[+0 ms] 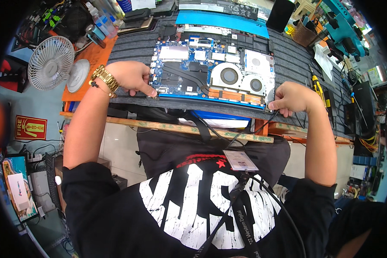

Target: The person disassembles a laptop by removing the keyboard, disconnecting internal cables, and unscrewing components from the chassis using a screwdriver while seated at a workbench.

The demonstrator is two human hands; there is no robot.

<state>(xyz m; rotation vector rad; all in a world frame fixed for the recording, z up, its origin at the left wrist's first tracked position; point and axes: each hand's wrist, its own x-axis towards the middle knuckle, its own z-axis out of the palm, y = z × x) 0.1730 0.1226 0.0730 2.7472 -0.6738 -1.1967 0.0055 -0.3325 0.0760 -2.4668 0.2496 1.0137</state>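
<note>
An opened laptop base (193,92) lies in front of me on a ribbed dark grey mat (129,47), its insides facing up. It shows a blue circuit board (180,49), a copper heat pipe (236,95) and two round cooling fans, the larger one (226,76) left of the smaller (256,84). My left hand (131,78) grips its near left corner, thumb on the edge and fingers curled. At the near right corner, my right hand (290,98) pinches the edge between thumb and bent fingers. Fingertips beneath the base are hidden.
Beyond the base lie a bright blue strip (221,22) and a black laptop battery (223,7). A white desk fan (51,62) and bottles (102,23) stand left. At right are a teal microscope stand (346,32), a tool basket (304,33) and yellow-handled pliers (318,88).
</note>
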